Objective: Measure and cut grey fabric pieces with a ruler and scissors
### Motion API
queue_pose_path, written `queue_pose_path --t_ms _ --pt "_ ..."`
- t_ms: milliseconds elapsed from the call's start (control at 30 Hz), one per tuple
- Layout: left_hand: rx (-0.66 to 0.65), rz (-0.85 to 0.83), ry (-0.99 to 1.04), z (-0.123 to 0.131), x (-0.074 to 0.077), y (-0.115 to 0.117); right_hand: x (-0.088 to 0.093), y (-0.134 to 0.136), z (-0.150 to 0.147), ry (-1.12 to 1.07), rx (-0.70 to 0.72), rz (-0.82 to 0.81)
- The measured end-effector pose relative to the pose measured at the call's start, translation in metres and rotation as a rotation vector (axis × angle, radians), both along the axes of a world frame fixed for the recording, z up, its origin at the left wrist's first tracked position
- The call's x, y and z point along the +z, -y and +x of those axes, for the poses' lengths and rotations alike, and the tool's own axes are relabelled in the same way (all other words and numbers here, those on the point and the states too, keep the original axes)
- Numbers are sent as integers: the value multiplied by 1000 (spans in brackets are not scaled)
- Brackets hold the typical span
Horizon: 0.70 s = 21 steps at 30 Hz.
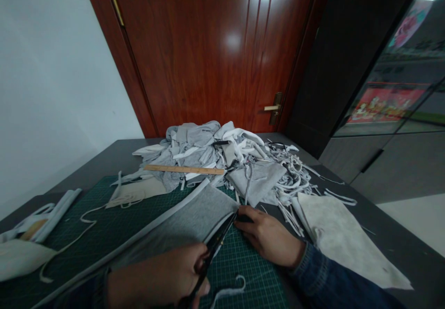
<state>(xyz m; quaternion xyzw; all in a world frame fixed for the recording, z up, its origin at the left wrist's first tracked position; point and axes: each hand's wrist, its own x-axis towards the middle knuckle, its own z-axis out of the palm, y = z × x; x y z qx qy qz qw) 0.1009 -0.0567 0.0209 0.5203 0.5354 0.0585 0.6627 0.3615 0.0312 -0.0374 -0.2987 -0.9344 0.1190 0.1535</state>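
Observation:
My left hand (156, 276) at the bottom of the view grips a pair of black-handled scissors (215, 251), whose blades point up and to the right into the edge of a grey jersey fabric piece (181, 221) with a lighter border. That fabric lies on a green gridded cutting mat (239, 265). My right hand (267, 237), in a denim sleeve, rests on the mat with its fingertips at the fabric's edge, right by the scissor tips. Its thumb is hidden.
A heap of grey and white fabric scraps (205, 149) with a wooden ruler (184, 170) on it fills the back of the dark table. Cut strips (292, 179) trail to the right, beside a large beige cloth piece (347, 239). A wooden door (208, 45) stands behind.

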Motion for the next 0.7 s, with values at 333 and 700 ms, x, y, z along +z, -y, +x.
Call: queue_pose_path --t_ms 333,700 --pt "21 9 -6 10 -4 -1 -4 0 0 -9 0 25" --pt "113 42 12 17 -6 1 -2 4 -2 25 -24 2"
